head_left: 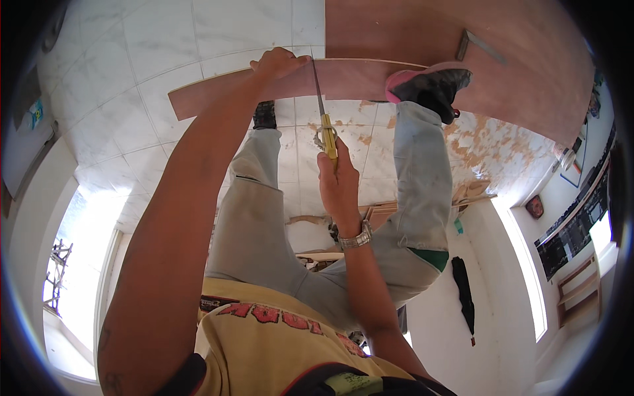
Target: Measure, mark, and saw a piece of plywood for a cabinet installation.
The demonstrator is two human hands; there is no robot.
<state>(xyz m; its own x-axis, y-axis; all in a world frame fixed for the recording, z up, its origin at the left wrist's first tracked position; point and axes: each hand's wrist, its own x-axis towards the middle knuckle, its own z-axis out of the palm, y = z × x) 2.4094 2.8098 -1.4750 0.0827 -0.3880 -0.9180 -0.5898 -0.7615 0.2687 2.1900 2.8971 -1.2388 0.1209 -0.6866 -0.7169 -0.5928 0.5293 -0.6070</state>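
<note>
A narrow reddish-brown wooden board (224, 91) runs across in front of me at the far side. My left hand (279, 63) presses on its far edge, the fingers bent over it and a fingertip close to the saw blade. My right hand (339, 177) is wrapped round the yellow handle of a handsaw (317, 84). The saw's thin tapering blade points away from me and crosses the board just right of my left hand. My right shoe (432, 86), black and pink, stands on the board's right part. My left shoe (265, 115) is partly hidden by the board.
A large reddish wooden sheet (396, 30) lies beyond the board, with a try square (474, 46) on it. Sawdust (489, 142) is spread over the white tiled floor (158, 43) at the right. Wood offcuts (472, 193) lie near the wall, and a wooden chair (578, 290) stands far right.
</note>
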